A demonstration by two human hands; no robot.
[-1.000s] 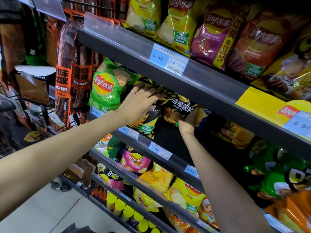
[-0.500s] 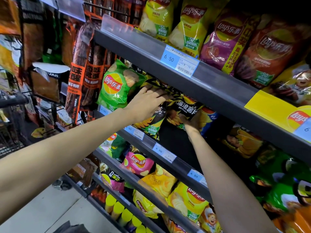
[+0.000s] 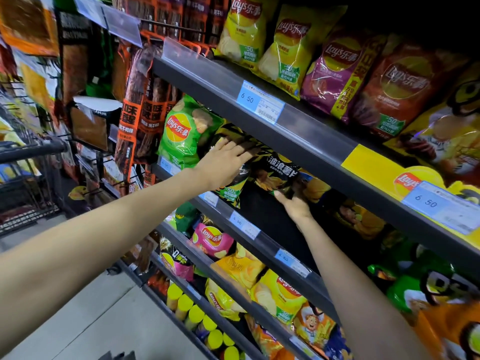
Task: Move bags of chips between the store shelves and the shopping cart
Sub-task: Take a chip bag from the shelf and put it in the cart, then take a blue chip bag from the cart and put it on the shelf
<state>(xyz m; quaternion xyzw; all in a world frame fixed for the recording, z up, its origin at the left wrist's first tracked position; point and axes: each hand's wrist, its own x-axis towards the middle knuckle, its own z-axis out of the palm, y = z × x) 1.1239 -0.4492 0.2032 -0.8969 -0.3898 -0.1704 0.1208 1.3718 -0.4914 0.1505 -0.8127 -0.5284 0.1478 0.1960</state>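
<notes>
On the second shelf from the top, both hands at black chip bags. Left hand laid flat on the front of one black bag, fingers nearly straight and spread, tips reaching under the shelf edge above; palm pressing the bag, not wrapped round it. Right hand lower and further in, at the bottom corner of a second black bag with white characters; thumb points left along the bag's lower edge, the other fingers curl behind the bag and are mostly hidden, so it reads as a pinch on that corner. Both bags stand on the shelf, leaning forward, just beside each other.

Green Lay's bag stands immediately left of the left hand, at the shelf end. Blue price tag reading 6 50 on the rail above the hands. Top shelf carries yellow bags, a purple bag and a red-brown bag. Lower shelves: pink bag, more yellow bags, a row of yellow-lidded cans near the floor. Shopping cart at far left, dark handle and wire frame visible, well apart from both hands.
</notes>
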